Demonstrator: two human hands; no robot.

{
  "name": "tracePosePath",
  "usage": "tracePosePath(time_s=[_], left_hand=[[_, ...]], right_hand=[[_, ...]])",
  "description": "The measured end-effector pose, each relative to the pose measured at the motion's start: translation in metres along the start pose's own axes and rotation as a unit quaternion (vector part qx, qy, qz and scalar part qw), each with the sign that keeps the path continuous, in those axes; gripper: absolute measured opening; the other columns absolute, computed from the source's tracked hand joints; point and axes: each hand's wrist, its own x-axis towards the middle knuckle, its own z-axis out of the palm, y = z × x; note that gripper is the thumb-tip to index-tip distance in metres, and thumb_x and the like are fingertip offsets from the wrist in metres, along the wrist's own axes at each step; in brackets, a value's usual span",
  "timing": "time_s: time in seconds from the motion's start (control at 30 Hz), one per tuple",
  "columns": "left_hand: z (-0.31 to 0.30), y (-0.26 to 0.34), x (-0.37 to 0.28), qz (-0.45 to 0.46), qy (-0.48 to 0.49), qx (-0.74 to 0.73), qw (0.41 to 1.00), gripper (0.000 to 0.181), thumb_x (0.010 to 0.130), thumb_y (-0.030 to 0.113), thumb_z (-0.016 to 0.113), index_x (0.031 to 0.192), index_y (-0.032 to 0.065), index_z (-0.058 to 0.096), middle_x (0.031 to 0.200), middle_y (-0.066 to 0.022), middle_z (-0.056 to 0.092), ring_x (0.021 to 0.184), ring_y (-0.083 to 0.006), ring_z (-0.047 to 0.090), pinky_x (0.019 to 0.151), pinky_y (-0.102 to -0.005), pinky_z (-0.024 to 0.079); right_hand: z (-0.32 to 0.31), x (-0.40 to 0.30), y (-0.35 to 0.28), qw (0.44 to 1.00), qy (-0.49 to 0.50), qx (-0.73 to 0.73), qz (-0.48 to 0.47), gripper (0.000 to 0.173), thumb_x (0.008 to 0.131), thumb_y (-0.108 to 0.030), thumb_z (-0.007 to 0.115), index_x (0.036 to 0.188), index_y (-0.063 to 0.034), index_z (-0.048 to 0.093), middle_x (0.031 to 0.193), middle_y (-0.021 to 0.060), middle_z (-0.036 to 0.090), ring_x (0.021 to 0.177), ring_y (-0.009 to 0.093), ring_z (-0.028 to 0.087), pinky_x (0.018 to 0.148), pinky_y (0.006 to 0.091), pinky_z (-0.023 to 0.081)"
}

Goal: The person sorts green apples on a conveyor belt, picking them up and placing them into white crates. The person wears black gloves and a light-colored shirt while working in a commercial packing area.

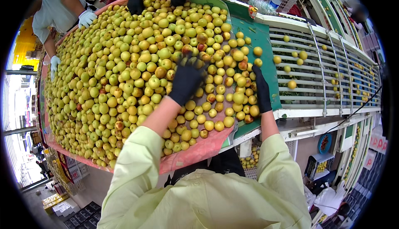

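Note:
A wide heap of yellow-green round fruits (124, 73), some with red-brown patches, covers a table lined with pink sheeting (199, 149). My left hand (187, 77), in a black glove, is spread over the fruits near the heap's right part; its fingertips are blurred, and I see nothing held in it. In a matching glove, my right hand (262, 88) stands edge-on at the right side of the fruits, on the green sheet (260, 35), its fingers extended and its palm side against the nearest fruits. A few fruits lie on the green sheet just beyond its fingertips.
Right of the green sheet runs a roller conveyor (299, 73) with scattered fruits and metal crossbars. Across the table are a co-worker's black-gloved hands (135, 2); another person's white-gloved hands (87, 18) touch the heap at upper left. A plastic bottle (275, 0) stands by the far rail.

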Motion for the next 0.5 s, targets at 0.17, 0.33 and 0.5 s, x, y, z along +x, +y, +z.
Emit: tracePosePath(time_s=[0.17, 0.33, 0.5], left_hand=[[0.007, -0.059, 0.009, -0.179, 0.096, 0.129, 0.970, 0.072, 0.091, 0.065, 0.052, 0.150, 0.0236, 0.044, 0.154, -0.0198, 0.040, 0.143, -0.0463, 0.031, 0.115, -0.0631, 0.017], [0.028, 0.038, -0.003, -0.082, 0.106, -0.006, 0.991, 0.069, 0.091, 0.056, 0.058, 0.149, 0.0210, 0.044, 0.152, -0.0210, 0.038, 0.142, -0.0482, 0.028, 0.112, -0.0662, 0.023], [0.034, 0.083, -0.077, 0.047, 0.028, -0.145, 0.988, 0.066, 0.091, 0.044, 0.064, 0.145, 0.0110, 0.047, 0.150, -0.0221, 0.040, 0.141, -0.0451, 0.032, 0.115, -0.0553, 0.028]], right_hand=[[-0.007, 0.009, 0.001, 0.998, 0.043, 0.032, 0.043, 0.044, 0.107, -0.022, 0.035, 0.145, -0.0047, 0.048, 0.148, 0.0086, 0.048, 0.138, 0.020, 0.043, 0.116, 0.0336, 0.030], [-0.010, 0.001, 0.009, 0.999, 0.029, 0.006, 0.017, 0.044, 0.107, -0.022, 0.034, 0.146, -0.0051, 0.048, 0.148, 0.0081, 0.048, 0.138, 0.020, 0.043, 0.116, 0.0336, 0.030], [-0.011, 0.003, 0.004, 1.000, 0.005, -0.016, -0.024, 0.044, 0.107, -0.021, 0.033, 0.146, -0.0055, 0.047, 0.148, 0.0077, 0.048, 0.138, 0.020, 0.042, 0.116, 0.0336, 0.030]])
